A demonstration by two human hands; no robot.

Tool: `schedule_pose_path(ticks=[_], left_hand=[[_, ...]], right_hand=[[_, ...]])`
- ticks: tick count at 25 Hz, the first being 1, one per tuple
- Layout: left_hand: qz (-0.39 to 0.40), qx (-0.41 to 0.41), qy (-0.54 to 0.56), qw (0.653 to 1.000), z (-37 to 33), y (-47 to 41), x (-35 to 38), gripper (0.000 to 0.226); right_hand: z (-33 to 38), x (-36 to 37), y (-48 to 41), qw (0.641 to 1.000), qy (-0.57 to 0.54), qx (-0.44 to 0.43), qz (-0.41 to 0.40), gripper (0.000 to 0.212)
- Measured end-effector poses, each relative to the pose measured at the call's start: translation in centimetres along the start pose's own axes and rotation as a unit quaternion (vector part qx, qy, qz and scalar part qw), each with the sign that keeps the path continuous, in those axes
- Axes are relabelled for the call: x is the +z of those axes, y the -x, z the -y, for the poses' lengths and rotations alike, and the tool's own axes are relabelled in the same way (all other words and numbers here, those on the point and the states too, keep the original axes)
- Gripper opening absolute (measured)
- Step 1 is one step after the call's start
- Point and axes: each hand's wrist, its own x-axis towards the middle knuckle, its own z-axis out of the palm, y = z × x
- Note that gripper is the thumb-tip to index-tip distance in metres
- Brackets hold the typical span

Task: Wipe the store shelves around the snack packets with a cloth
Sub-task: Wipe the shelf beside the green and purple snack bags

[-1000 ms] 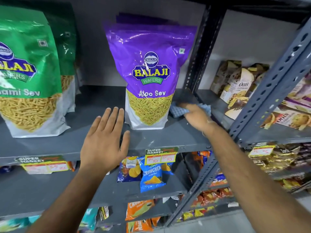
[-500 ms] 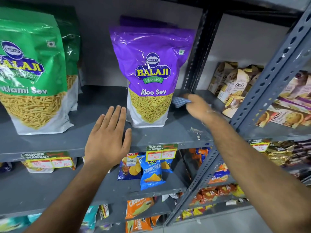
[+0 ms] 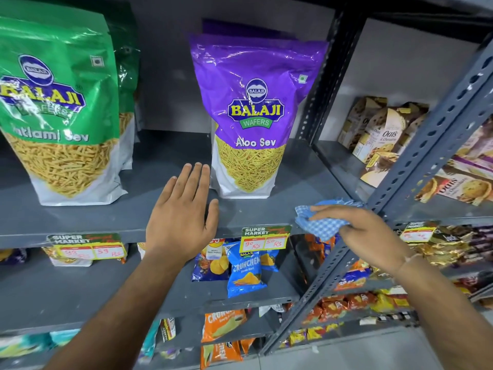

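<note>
Blue checked cloth (image 3: 324, 222), soft and crumpled, lies clamped under the right hand (image 3: 365, 233) at the grey metal shelf (image 3: 80, 217) front edge. Glossy purple packet (image 3: 253, 116) stands upright beyond it. Left hand (image 3: 184, 217) rests flat, fingers apart, holding nothing.

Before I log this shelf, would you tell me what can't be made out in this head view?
- Green sev packet: left side cut off by the frame edge.
- Second purple packet: hidden behind the Aloo Sev packet.
- Price tag on the right: handwriting blurred.
- Shelf under the cloth: covered by it and the right hand.
</note>
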Motion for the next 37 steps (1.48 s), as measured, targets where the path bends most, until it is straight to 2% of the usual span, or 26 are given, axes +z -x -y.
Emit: schedule_pose_path(ticks=[4, 5, 6, 8, 10, 12, 15, 19, 23, 25, 27, 31, 34, 35, 37], left_hand=[[-0.004, 0.003, -0.001, 1.0, 0.0, 0.0, 0.1, 0.072], [-0.003, 0.003, 0.001, 1.0, 0.0, 0.0, 0.1, 0.072], [-0.003, 0.003, 0.004, 1.0, 0.0, 0.0, 0.1, 0.071], [-0.007, 0.001, 0.008, 1.0, 0.0, 0.0, 0.1, 0.071], [-0.009, 0.001, 0.009, 1.0, 0.1, 0.0, 0.1, 0.072], [-0.014, -0.002, 0.01, 1.0, 0.1, 0.0, 0.2, 0.071], [-0.015, 0.0, 0.013, 1.0, 0.1, 0.0, 0.1, 0.071], [-0.019, 0.0, 0.019, 1.0, 0.0, 0.0, 0.1, 0.071], [-0.02, 0.004, 0.009, 1.0, 0.0, 0.0, 0.1, 0.071], [-0.018, 0.004, 0.008, 1.0, 0.0, 0.0, 0.2, 0.071], [-0.013, 0.003, 0.009, 1.0, 0.1, 0.1, 0.2, 0.072], [-0.024, 0.001, 0.01, 1.0, 0.1, 0.0, 0.2, 0.071], [-0.033, 0.004, 0.014, 0.999, 0.0, 0.1, 0.3, 0.071], [-0.039, 0.004, 0.014, 0.999, 0.0, 0.1, 0.3, 0.07], [-0.043, 0.004, 0.017, 0.999, 0.0, 0.0, 0.3, 0.07]], right_hand=[[2.0, -1.8, -6.3, 0.988, -0.022, 0.001, -0.151, 0.063], [1.7, -1.6, -8.9, 0.986, -0.011, -0.001, -0.166, 0.06], [1.5, -0.9, -11.0, 0.988, -0.002, 0.0, -0.154, 0.057], [0.7, 1.4, -13.3, 0.996, 0.041, 0.003, -0.079, 0.049], [0.2, 3.5, -12.4, 0.996, 0.074, 0.017, -0.054, 0.058], [-0.4, 3.9, -9.2, 0.994, 0.075, 0.013, -0.073, 0.063], [-0.4, 3.3, -2.1, 0.997, 0.062, -0.008, -0.038, 0.076], [1.1, 0.4, 3.2, 0.995, 0.101, -0.025, -0.012, 0.076], [2.2, -1.5, -2.8, 0.984, 0.092, -0.051, -0.143, 0.068], [1.2, -0.6, -8.1, 0.982, 0.128, -0.035, -0.136, 0.065], [-0.3, 1.1, -10.4, 0.988, 0.127, -0.005, -0.088, 0.063], [-0.4, 3.1, -4.4, 0.986, 0.131, 0.02, -0.104, 0.066], [1.3, 2.6, 2.2, 0.99, 0.12, 0.015, -0.068, 0.07], [1.7, 1.7, 2.4, 0.992, 0.097, 0.03, -0.077, 0.067], [1.6, 0.1, 0.1, 0.983, 0.088, 0.065, -0.148, 0.06]])
